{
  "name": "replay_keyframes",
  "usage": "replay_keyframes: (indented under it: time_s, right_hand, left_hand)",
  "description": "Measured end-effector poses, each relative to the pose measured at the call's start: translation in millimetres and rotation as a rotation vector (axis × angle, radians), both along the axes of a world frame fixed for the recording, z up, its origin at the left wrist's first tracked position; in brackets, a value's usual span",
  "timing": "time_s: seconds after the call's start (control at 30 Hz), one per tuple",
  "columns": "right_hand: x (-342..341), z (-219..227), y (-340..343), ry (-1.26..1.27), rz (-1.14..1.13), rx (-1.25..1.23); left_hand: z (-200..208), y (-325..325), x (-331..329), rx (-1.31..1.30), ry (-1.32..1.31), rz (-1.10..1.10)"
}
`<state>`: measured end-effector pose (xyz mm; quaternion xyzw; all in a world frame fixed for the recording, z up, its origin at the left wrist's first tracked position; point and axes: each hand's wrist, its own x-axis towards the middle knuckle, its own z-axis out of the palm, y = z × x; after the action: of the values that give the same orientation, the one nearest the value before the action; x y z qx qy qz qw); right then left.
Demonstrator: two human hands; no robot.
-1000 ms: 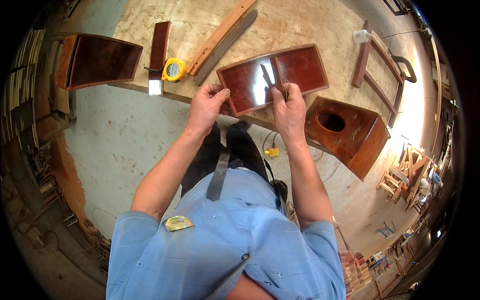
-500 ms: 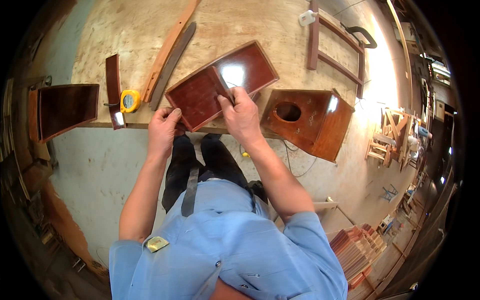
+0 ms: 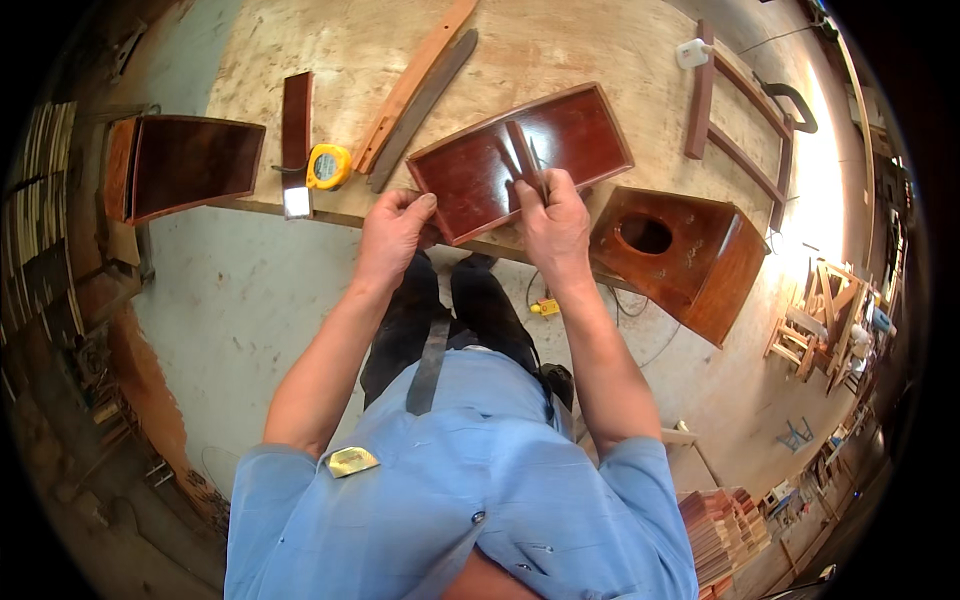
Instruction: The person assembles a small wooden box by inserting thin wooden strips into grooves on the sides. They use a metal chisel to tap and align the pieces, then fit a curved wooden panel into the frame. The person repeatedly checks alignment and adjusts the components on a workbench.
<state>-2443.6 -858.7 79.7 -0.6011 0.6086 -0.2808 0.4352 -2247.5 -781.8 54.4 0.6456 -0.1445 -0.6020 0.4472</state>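
Observation:
A glossy dark red wooden panel (image 3: 470,180) with a raised rim lies slanted at the bench's near edge. My left hand (image 3: 393,232) is closed on its near left corner, thumb on the rim, the other fingers partly hidden below. Over the panel's middle, my right hand (image 3: 558,228) pinches a narrow dark strip (image 3: 523,150) between thumb and fingers. Fingers and strip are mirrored in the shine, so I cannot tell whether the strip touches the surface. To the right sits a brown wooden box (image 3: 685,250) with an oval hole.
On the workbench (image 3: 290,50) are a yellow tape measure (image 3: 328,167), a narrow dark red board (image 3: 297,120), two long wooden pieces (image 3: 425,95), a dark box (image 3: 195,168) and a wooden frame (image 3: 745,125) with a white bottle (image 3: 692,54). Stacked wood (image 3: 722,530) stands at lower right.
The whole view has shifted, so the bench things appear farther right. The strip in my right hand looks narrower and differently tilted over the panel. My left hand keeps the same corner.

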Motion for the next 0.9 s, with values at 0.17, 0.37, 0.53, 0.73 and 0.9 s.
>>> replay_keyframes:
  time_s: [0.17,0.37,0.53,0.73,0.9]
  right_hand:
    - [1.4,3.7,-0.6,0.015,0.004,-0.006]
    - [0.2,1.0,-0.1,0.022,0.002,0.019]
    - [1.1,2.1,0.7,0.019,0.005,-0.012]
    - [0.1,5.1,-0.1,0.036,0.024,0.002]
    - [0.5,3.9,-1.4,0.031,0.035,0.018]
  left_hand:
    - [2.0,0.4,1.2,0.002,-0.047,-0.018]
    - [3.4,0.4,0.1,-0.026,-0.066,-0.009]
    - [4.1,-0.3,-1.6,-0.035,-0.097,0.026]
    - [0.5,2.1,-2.0,-0.036,-0.129,0.014]
    - [5.1,0.3,-1.1,-0.036,-0.121,0.007]
